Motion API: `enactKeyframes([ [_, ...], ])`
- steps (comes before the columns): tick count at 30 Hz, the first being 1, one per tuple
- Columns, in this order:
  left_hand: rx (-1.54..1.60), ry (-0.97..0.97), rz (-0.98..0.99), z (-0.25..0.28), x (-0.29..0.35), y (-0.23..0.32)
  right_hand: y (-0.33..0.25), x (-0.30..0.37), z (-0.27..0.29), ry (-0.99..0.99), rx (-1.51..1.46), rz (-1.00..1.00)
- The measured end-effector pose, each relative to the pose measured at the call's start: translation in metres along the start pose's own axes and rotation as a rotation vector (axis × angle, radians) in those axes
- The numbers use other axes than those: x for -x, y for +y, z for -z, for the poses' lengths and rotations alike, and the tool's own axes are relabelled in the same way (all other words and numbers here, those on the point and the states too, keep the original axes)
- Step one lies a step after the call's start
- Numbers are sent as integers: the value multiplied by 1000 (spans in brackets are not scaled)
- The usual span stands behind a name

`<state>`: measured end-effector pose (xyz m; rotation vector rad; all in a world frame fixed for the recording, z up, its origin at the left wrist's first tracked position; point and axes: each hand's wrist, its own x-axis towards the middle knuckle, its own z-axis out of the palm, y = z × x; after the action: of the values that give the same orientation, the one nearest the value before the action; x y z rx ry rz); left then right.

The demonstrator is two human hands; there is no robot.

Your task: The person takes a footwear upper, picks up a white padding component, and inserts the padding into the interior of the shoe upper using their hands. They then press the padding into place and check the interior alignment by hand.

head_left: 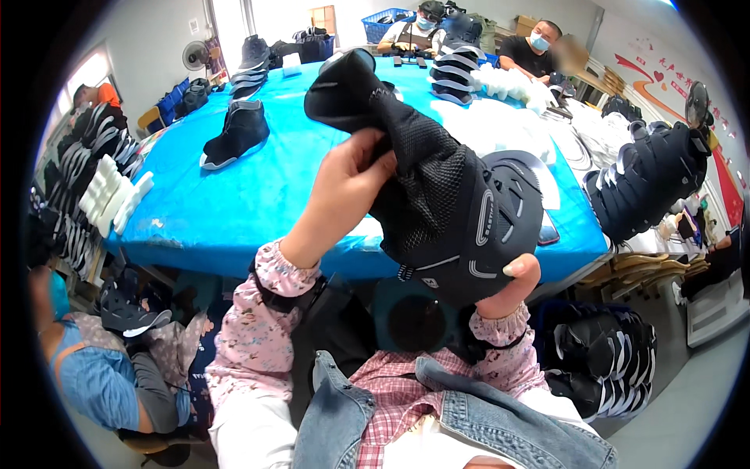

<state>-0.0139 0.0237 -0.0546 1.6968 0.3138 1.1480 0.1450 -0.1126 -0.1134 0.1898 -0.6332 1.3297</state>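
Between my hands, above the near edge of the table, is a black shoe upper [437, 195] with mesh, grey trim lines and a soft, bent collar. My left hand [349, 191] pinches the folded fabric below the collar, thumb and fingers closed on it. The upper's lower right side rests against my right hand [512, 285], whose thumb shows at the edge; its other fingers are hidden behind the upper. Farther left on the table stands a finished-looking black shoe upper [237, 133] with a pale lower edge.
A blue-covered table [187, 211] spreads ahead. Stacked black uppers [652, 176] stand at the right, more [455, 70] at the back. White foam-like pieces [508, 84] lie on the far right side. A co-worker [109, 367] sits close at left; two others work across the table.
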Motion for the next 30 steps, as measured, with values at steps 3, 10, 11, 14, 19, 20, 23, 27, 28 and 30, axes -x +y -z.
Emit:
enactKeyframes([
  [3,-9,18,-41,5,-12,-7,-5,2,4,3,6,-50],
  [10,-624,211,-266,-3,-17,-11,-19,16,26,123,26,-75],
  [11,-671,187,-280,-8,-23,-8,-23,16,39,136,104,-50],
  [14,-794,156,-245,-14,-31,5,-17,11,37,166,-117,-46],
  [19,-647,246,-710,-34,10,18,-20,13,28,199,-119,50],
  [20,-627,141,-704,-39,26,16,-16,11,23,226,-82,46],
  [23,-707,168,-501,-57,54,6,-5,5,11,340,1,69],
  [27,-642,147,-323,-57,56,-5,-2,6,6,454,112,106],
  [28,-645,151,-318,-53,56,-5,-2,7,5,455,109,100],
  [30,-517,-57,-177,-43,54,-5,-4,9,5,485,199,20],
])
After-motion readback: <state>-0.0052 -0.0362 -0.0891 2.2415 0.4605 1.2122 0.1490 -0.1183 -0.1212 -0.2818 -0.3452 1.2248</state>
